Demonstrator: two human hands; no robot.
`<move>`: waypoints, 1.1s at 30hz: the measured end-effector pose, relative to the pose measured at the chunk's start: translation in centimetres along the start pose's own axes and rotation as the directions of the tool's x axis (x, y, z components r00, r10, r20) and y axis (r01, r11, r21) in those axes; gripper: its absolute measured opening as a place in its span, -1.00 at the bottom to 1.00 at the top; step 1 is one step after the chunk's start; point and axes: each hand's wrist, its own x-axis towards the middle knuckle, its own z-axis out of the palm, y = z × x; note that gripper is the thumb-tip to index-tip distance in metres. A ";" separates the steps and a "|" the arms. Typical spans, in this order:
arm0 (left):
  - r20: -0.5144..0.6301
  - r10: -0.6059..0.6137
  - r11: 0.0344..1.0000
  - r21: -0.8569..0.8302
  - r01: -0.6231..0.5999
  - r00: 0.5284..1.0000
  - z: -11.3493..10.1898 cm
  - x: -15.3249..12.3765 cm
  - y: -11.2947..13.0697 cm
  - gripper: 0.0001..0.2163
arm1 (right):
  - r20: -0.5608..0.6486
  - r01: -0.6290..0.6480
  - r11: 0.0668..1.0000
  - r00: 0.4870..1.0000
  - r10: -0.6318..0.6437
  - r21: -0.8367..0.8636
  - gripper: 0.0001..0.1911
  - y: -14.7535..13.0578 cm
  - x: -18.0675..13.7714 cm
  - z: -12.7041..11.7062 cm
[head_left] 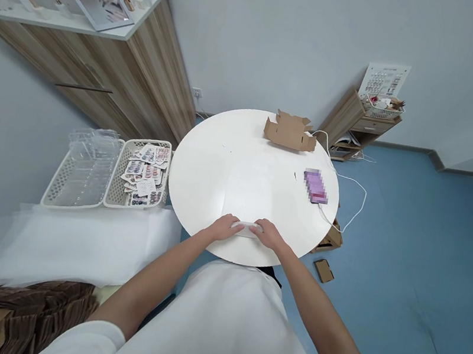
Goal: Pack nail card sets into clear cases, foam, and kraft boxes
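Observation:
Both hands rest at the near edge of the white oval table (200, 177). Between them lies a small whitish flat bundle (246, 230), gripped at its two ends. My left hand (225, 227) closes on its left end, with the thumb on top. On the right end, my right hand (269, 233) is closed the same way. A pale, thin sheet (248, 194) lies flat just beyond the bundle and seems to join it. What is inside the bundle cannot be made out.
An unfolded brown cardboard box (291, 133) stands at the table's far side. A blurred purple phone (316, 186) with a white cable lies right. To the left are a basket of patterned cards (144, 174), a basket of clear plastic cases (84, 177) and white sheets (118, 242).

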 end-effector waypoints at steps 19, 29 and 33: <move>-0.147 0.181 0.928 0.353 -0.120 0.972 0.1 0.0 -0.2 -0.50 | -0.187 0.202 0.923 0.944 -0.272 -0.327 -0.52 1.8 1.2 1.5; 0.067 0.152 0.929 0.329 -0.166 0.986 0.6 -1.7 0.8 -0.63 | 0.121 0.231 0.960 0.970 -0.213 -0.160 -0.59 0.2 -0.3 1.3; 0.119 0.104 0.958 0.255 -0.132 0.987 0.3 -2.1 0.9 -0.69 | 0.188 0.185 0.983 0.965 -0.182 0.003 -0.68 0.1 -0.9 0.3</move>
